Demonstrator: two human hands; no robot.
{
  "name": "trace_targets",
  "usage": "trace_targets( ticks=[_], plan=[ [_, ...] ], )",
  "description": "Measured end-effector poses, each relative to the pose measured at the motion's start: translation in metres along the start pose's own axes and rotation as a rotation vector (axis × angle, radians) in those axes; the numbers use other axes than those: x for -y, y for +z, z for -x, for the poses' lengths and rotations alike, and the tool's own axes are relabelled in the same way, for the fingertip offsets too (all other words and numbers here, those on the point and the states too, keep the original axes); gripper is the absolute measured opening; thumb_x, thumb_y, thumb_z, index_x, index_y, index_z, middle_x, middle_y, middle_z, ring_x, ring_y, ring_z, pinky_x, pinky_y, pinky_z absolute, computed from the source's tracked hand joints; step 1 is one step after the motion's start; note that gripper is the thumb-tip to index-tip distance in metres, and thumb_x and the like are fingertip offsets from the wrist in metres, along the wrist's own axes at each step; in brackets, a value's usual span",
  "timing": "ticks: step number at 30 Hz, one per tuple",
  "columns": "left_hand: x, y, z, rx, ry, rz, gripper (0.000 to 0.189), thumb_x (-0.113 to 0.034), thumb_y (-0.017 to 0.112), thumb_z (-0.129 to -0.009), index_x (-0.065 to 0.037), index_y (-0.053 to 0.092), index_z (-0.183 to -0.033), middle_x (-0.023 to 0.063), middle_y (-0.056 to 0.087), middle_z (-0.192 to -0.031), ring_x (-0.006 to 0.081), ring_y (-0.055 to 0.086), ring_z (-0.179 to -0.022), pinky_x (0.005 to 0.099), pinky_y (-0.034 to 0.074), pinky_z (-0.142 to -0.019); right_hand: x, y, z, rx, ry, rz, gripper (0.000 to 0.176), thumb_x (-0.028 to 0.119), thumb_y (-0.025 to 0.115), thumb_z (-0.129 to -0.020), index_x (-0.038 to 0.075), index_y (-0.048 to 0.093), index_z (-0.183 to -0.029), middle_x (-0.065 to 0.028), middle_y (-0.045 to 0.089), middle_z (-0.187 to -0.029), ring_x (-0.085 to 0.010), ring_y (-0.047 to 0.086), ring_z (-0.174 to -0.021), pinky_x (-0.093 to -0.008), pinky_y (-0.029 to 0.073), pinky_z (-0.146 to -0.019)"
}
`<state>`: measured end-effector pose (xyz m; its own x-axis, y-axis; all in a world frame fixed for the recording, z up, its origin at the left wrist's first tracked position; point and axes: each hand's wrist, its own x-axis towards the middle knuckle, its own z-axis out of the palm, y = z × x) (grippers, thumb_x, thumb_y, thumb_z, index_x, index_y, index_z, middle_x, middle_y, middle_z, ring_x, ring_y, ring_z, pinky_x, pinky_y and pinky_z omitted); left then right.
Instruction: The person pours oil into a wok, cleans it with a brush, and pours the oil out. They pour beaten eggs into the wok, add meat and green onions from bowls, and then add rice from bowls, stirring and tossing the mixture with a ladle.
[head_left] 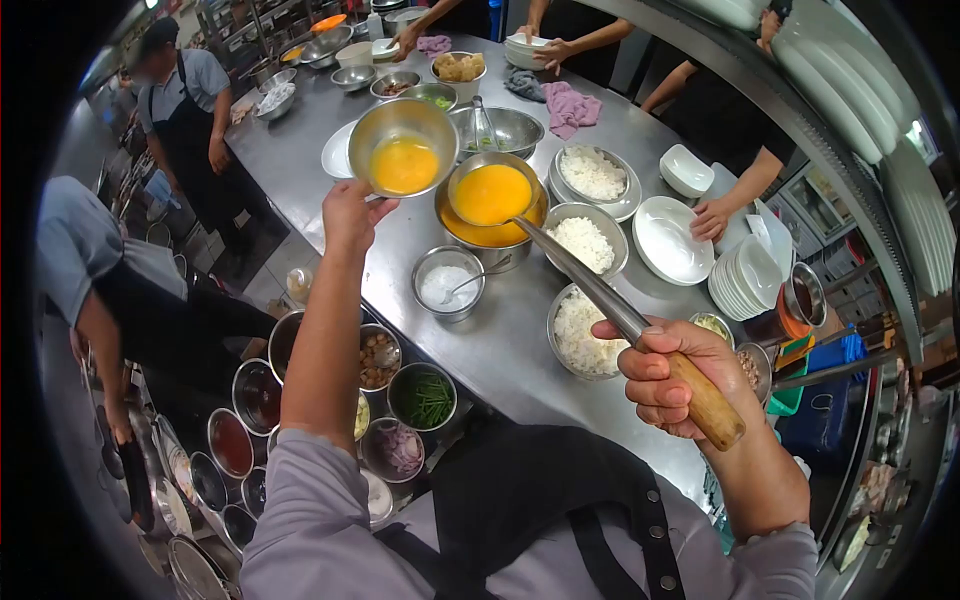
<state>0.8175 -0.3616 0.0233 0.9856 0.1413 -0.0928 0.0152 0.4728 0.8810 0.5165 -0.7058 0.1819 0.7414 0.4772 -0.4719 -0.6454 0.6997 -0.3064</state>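
My left hand [352, 220] grips the rim of a metal bowl [375, 125], tilted towards me, with yellow beaten egg [404, 164] in its lower part. Closed around the wooden handle of a long ladle [610, 300] is my right hand [675, 375]. The ladle's round cup is full of egg [492, 193] and sits over a metal pot [500, 255] that also holds egg. Just in front of the pot, a small bowl of white powder [447, 284] has a spoon in it. Bowls of white rice [583, 245] stand to the right of the pot.
White dishes [673, 240] are stacked on the right, where another person's hand [711, 218] touches one. Tubs of chopped greens [421, 396] and sliced onion [392, 449] line the near left edge. Several co-workers stand around the steel table [290, 160]; a shelf post rises at right.
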Motion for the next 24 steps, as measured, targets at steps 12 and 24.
trace_targets(
  ticks=[12,24],
  plan=[
    [0.027,0.077,0.011,0.201,0.366,-0.368,0.015,0.003,0.06,-0.089,0.0,0.049,-0.079,0.0192,0.054,-0.133,0.0293,0.07,-0.096,0.0382,0.068,-0.066,-0.017,0.005,0.013,-0.044,-0.052,-0.023,0.048,0.018,0.051,-0.098,-0.009,0.042,-0.138,-0.0048,0.05,-0.078,-0.0121,0.05,-0.054,-0.0267,0.041,-0.035],
    [0.025,0.088,0.009,0.175,0.392,-0.244,0.019,0.006,0.061,-0.084,0.002,0.047,-0.071,0.0177,0.051,-0.134,0.0256,0.067,-0.097,0.0329,0.068,-0.063,-0.021,-0.006,0.025,-0.029,-0.079,-0.036,0.048,0.018,0.051,-0.098,-0.008,0.044,-0.137,-0.0047,0.051,-0.077,-0.0118,0.05,-0.054,-0.027,0.046,-0.042]
  ],
)
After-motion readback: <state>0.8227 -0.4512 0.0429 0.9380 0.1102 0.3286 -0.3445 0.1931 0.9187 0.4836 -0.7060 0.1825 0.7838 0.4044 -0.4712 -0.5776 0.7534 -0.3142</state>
